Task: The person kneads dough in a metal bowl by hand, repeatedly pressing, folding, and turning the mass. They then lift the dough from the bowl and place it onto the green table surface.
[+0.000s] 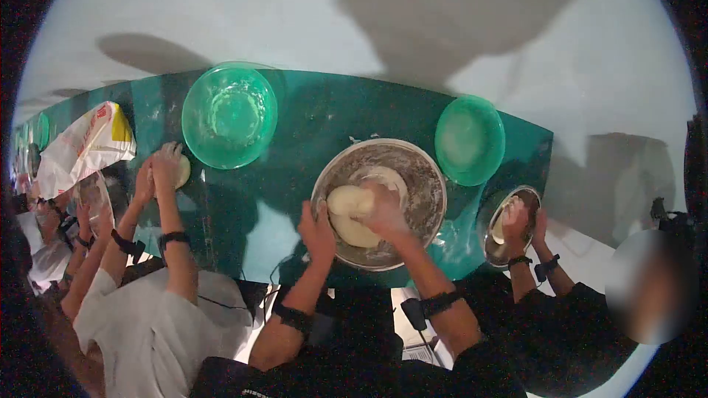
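Note:
A wide metal bowl (424, 228) stands on the green table in front of me, its inside smeared with flour. In it lies a pale lump of dough (355, 233), with a folded-over upper part and some white flour behind it. My left hand (317, 234) grips the bowl's left rim, thumb at the edge. My right hand (383, 212) is closed on the dough's right side, knuckles up and slightly blurred; its fingertips are hidden.
Two green plastic basins, a left one (193, 121) and a right one (498, 140), stand along the table's back. At left, a co-worker's hands (166, 166) press dough (182, 171) near a white bag (87, 151). To the right, another person works in a metal bowl (493, 254).

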`<state>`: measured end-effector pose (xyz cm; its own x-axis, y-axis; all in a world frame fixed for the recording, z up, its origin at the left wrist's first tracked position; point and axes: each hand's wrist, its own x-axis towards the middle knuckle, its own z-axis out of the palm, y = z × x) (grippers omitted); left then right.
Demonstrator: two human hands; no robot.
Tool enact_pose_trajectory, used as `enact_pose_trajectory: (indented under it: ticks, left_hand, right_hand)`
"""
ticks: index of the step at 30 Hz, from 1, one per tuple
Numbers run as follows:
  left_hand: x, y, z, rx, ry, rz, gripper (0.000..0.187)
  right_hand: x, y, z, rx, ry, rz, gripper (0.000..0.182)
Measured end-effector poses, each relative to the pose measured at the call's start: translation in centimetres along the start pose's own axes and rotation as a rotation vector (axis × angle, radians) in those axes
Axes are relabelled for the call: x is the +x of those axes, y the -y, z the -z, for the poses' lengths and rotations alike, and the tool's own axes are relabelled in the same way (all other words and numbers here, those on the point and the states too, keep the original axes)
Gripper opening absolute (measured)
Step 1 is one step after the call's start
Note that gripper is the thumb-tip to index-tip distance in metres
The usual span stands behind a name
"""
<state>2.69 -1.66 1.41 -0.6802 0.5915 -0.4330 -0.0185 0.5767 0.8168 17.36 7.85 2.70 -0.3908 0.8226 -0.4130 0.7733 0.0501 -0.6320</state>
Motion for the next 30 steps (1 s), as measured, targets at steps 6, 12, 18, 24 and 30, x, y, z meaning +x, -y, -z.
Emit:
enact_pose_trajectory:
  ticks: [6, 12, 18, 24, 30]
  left_hand:
    - [3.6, 2.1, 1.2, 0.077, -0.052, -0.187, 0.036]
    - [4.0, 0.5, 0.5, 0.095, -0.027, -0.164, 0.030]
    - [3.9, -0.6, 0.3, -0.055, -0.048, -0.222, 0.023]
    - [3.9, -1.5, 0.1, 0.056, -0.110, -0.151, 0.019]
    - [4.0, -2.6, 0.3, 0.129, -0.099, -0.022, 0.021]
  right_hand:
    - [0.9, -0.5, 3.6, 0.000, 0.142, -0.126, 0.081]
    - [1.3, -4.6, 4.9, -0.098, 0.045, 0.044, 0.057]
    - [3.4, -1.0, 0.4, 0.091, -0.298, -0.123, 0.037]
    - [1.3, 4.1, -5.0, -0.472, -0.310, 0.634, 0.042]
    - [4.3, 4.2, -3.2, -0.486, -0.347, 0.557, 0.028]
